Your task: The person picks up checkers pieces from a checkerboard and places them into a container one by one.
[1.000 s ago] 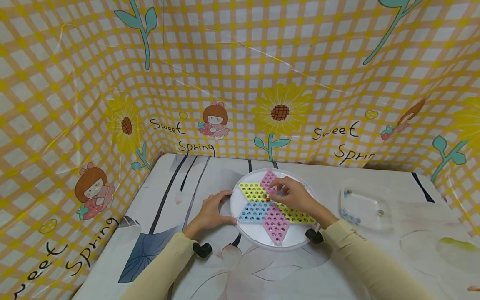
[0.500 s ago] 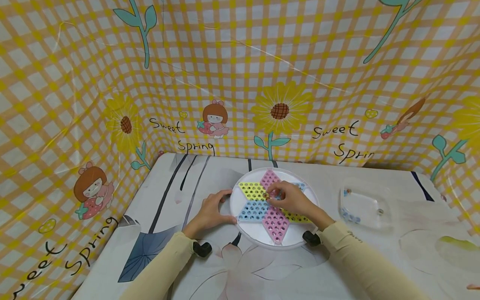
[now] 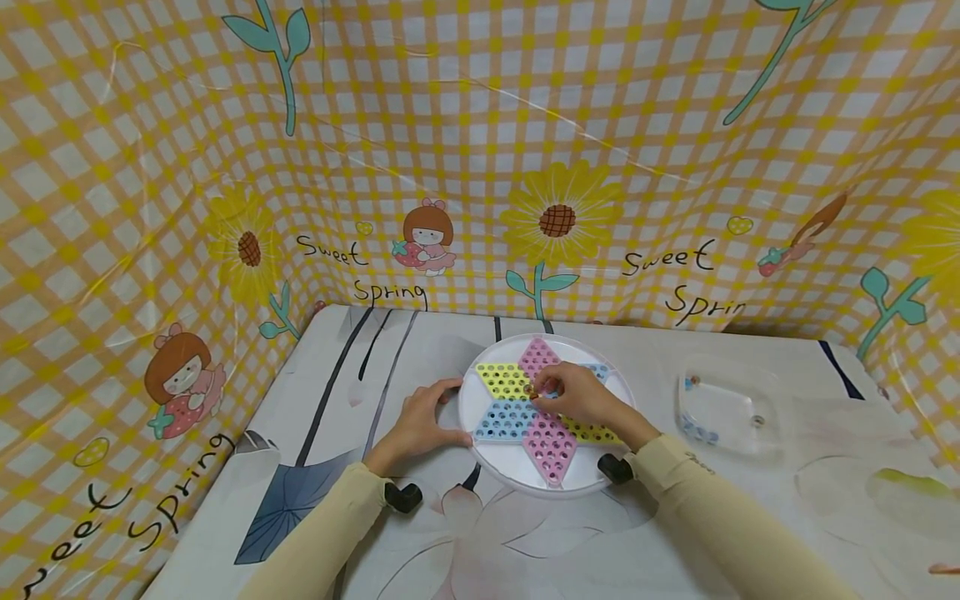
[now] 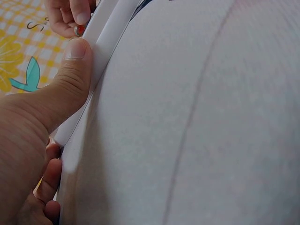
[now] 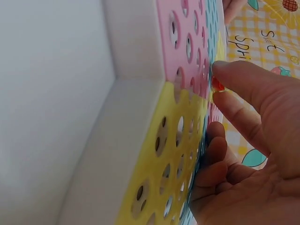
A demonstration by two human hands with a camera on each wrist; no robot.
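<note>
A round white Chinese checkers board [image 3: 495, 460] lies on the table, its star made of pink, yellow and blue perforated sections. On its left rim rests my left hand [image 3: 414, 427], thumb and fingers spread along the edge. The left wrist view shows that thumb against the white rim, the other fingers bent beside it. Over the star's centre, my right hand [image 3: 581, 398] pinches a small red marble [image 5: 218, 84] between thumb and index finger, close to the holes. Its remaining fingers are bent over the board, as the right wrist view shows. The palm hides part of the star.
To the right of the board stands a clear plastic tray [image 3: 679, 408] with a few small marble-like items in it. A hanging checked cloth [image 3: 465, 150] encloses the table [image 3: 442, 550] at the back and sides.
My right hand has come left and slightly down to the board's centre, and its fingertips have closed in on the red marble. My left hand stays at the rim.
</note>
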